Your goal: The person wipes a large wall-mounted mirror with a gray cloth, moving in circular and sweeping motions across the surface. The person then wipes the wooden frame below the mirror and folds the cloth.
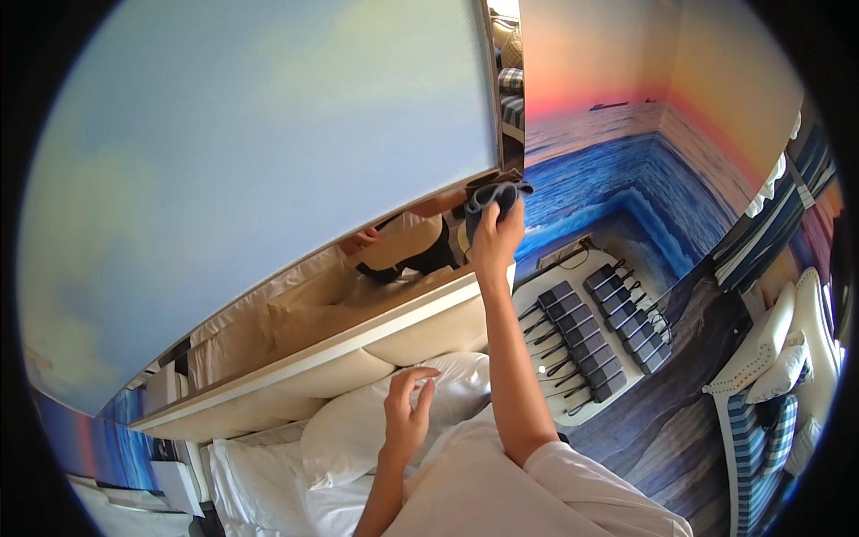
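Observation:
My right hand (498, 238) is stretched out far ahead, its fingers closed on a bunched dark grey cloth (481, 195). It holds the cloth against the lower right corner of the mirrored border (394, 246) that frames a large pale-blue sky panel (268, 152). Part of my arm and body reflects in that mirror strip. My left hand (408, 413) hovers above a white pillow (353, 438), empty, with its fingers loosely bent and apart.
Below the mirror runs a cream padded headboard (438, 324) with a white top ledge. To the right, a white table (530, 291) bears two rows of black boxes (583, 345) with cables. A cream armchair (747, 349) with cushions stands at far right, near dark striped curtains (756, 242).

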`<action>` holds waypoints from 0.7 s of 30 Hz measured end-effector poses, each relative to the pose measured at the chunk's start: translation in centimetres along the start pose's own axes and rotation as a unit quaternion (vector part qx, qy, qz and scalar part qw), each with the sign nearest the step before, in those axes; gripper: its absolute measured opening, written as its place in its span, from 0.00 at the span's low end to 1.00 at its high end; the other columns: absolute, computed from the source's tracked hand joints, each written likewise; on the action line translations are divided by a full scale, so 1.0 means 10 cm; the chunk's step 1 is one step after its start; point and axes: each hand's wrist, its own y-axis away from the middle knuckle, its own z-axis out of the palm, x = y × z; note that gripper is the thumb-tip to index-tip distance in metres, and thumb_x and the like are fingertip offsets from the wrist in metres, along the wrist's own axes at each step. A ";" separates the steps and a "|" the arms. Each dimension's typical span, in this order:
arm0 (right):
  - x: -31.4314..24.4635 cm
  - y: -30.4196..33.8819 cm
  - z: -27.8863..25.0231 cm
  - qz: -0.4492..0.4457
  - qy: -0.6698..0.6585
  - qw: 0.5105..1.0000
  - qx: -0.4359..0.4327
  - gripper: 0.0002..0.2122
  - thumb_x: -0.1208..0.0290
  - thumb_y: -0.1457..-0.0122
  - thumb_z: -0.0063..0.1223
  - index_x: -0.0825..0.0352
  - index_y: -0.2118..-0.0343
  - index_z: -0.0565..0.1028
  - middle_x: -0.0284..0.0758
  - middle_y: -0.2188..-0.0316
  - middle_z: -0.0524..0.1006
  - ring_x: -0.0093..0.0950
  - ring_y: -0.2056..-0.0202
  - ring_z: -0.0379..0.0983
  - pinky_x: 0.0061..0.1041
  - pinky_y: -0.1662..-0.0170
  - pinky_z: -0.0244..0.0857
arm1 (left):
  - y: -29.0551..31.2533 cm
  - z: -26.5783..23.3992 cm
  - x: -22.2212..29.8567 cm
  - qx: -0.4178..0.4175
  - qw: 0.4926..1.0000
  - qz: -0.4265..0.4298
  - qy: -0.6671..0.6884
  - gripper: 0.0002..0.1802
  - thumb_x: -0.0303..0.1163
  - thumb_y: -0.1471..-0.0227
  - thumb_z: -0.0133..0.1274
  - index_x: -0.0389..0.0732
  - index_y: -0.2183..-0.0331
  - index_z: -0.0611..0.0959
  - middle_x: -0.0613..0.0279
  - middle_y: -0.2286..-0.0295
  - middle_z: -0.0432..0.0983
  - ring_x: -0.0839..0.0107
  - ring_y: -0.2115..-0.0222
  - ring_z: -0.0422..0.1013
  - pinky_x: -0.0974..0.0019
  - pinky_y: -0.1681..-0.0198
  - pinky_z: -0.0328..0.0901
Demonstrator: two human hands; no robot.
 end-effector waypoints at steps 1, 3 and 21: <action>0.02 0.00 0.00 -0.036 0.035 0.999 0.021 0.15 0.79 0.48 0.41 0.75 0.56 0.67 0.50 0.63 0.69 0.48 0.62 0.66 0.35 0.54 0.60 | -0.05 -0.03 0.03 -0.008 1.000 0.006 -0.003 0.07 0.28 0.47 0.49 0.41 0.65 0.79 0.61 0.64 0.76 0.64 0.61 0.68 0.63 0.60 0.64; 0.17 0.05 -0.01 -0.107 0.103 0.987 0.063 0.15 0.80 0.49 0.42 0.76 0.56 0.66 0.52 0.63 0.68 0.51 0.61 0.66 0.37 0.54 0.60 | -0.03 -0.03 0.06 -0.017 1.000 0.011 0.002 0.07 0.28 0.47 0.49 0.41 0.65 0.79 0.61 0.64 0.76 0.64 0.61 0.68 0.63 0.60 0.64; 0.96 0.35 -0.41 0.024 0.142 0.985 0.091 0.16 0.77 0.49 0.50 0.72 0.56 0.69 0.50 0.65 0.75 0.46 0.61 0.73 0.33 0.57 0.65 | 0.11 0.05 -0.06 -0.043 0.999 0.002 0.021 0.12 0.30 0.47 0.50 0.40 0.60 0.76 0.59 0.63 0.74 0.64 0.61 0.68 0.64 0.59 0.63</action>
